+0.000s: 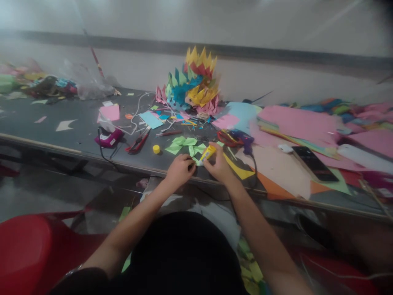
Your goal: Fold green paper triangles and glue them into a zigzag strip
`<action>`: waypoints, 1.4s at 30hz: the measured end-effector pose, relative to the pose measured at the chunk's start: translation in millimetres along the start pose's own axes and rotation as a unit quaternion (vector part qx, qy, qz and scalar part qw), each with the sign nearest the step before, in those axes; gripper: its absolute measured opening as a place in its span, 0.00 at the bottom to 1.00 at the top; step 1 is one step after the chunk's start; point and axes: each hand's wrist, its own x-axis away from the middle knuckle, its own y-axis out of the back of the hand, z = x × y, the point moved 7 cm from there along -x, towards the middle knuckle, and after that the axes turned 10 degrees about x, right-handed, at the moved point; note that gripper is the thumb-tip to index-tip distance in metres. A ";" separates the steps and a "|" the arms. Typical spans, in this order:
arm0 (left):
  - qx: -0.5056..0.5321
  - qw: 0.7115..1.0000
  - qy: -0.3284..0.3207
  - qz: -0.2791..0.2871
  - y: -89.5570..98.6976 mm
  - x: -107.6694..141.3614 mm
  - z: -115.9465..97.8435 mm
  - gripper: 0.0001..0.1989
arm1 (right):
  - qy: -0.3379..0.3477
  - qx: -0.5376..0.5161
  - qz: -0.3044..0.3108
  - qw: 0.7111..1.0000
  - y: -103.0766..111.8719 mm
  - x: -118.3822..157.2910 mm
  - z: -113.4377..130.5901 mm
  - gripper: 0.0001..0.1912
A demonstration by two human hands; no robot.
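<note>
My right hand [220,164] is closed round a yellow glue stick [208,153], tilted with its white end down on a small light-green paper piece [198,162]. At the near edge of the table, my left hand [181,169] pinches the left side of that piece; its fingertips are partly hidden. Just beyond both hands lie several folded green paper pieces [181,143]. A yellow cap [156,149] stands on the table to the left of them.
Behind is a colourful paper model [193,88] with pointed layers. Red-handled pliers [138,141] and a purple device [109,138] lie left. A purple glue gun [245,140], pink paper sheets [302,123] and a phone [315,163] are right. A red chair [27,250] stands at lower left.
</note>
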 end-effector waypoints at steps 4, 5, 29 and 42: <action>0.000 1.000 0.001 0.001 -0.8 -0.3 0.9 0.08 | 0.026 0.007 0.009 1.000 -2.5 0.7 0.3 0.31; 0.001 1.000 0.001 0.002 -0.8 -0.4 1.0 0.08 | 0.032 0.008 0.008 0.999 -2.9 0.8 0.0 0.30; 0.007 1.000 0.002 0.000 -0.8 -0.2 2.4 0.09 | 0.094 0.054 0.016 0.994 -9.3 -3.6 -0.3 0.29; -0.009 1.000 -0.010 0.003 -0.2 0.4 -1.0 0.10 | 0.034 0.008 -0.031 0.999 0.5 -4.9 -10.5 0.34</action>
